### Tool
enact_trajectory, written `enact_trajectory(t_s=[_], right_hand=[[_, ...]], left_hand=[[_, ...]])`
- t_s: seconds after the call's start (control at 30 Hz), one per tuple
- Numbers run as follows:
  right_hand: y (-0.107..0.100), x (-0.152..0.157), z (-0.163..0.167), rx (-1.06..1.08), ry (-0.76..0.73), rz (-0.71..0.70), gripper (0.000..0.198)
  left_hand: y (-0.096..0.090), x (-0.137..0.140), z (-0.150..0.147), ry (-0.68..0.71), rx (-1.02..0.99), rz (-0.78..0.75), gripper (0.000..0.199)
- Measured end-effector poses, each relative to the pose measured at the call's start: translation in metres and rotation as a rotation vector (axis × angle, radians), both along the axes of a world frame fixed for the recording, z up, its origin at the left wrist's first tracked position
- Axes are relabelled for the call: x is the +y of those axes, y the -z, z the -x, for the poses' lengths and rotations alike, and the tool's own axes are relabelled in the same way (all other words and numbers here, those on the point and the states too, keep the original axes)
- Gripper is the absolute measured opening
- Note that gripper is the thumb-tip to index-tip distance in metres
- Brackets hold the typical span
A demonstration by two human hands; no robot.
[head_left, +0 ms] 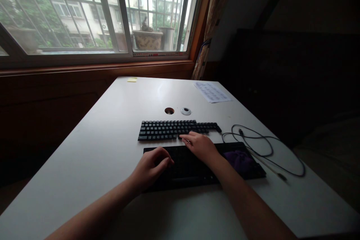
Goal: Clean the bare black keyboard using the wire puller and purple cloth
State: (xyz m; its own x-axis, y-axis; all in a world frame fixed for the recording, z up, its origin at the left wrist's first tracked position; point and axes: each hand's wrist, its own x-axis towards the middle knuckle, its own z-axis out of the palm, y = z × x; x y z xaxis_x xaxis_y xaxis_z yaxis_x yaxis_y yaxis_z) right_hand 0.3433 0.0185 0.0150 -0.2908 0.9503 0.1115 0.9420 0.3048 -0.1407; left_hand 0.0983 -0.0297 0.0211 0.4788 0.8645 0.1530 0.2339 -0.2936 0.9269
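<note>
A black keyboard base point(185, 174) lies across the desk in front of me. Behind it, loose dark keycaps point(160, 129) are laid out in tight rows. My right hand point(199, 145) reaches over the base to the bottom row, its fingertips closed on a dark keycap at a gap there. My left hand point(153, 165) rests over the left part of the base, with fingers curled and thumb near them. What it holds, if anything, is hidden. A crumpled purple cloth point(239, 161) lies on the base's right end.
A cable point(270, 153) lies coiled right of the base. Printed sheets point(213, 92) lie at the back right, a yellow sticky note point(132, 80) at the back left. A round desk hole point(169, 111) and its white cover point(186, 111) sit behind the keycaps. The white desk point(92, 150) adjoins a barred window.
</note>
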Motion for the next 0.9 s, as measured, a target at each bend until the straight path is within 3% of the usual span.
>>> enact_trajectory(t_s=[0.9], right_hand=[[0.0039,0.0037,0.0008,-0.078,-0.033,-0.003,0.036]], left_hand=[[-0.0016,-0.0009,-0.0006,0.006,0.019,-0.016,0.013]])
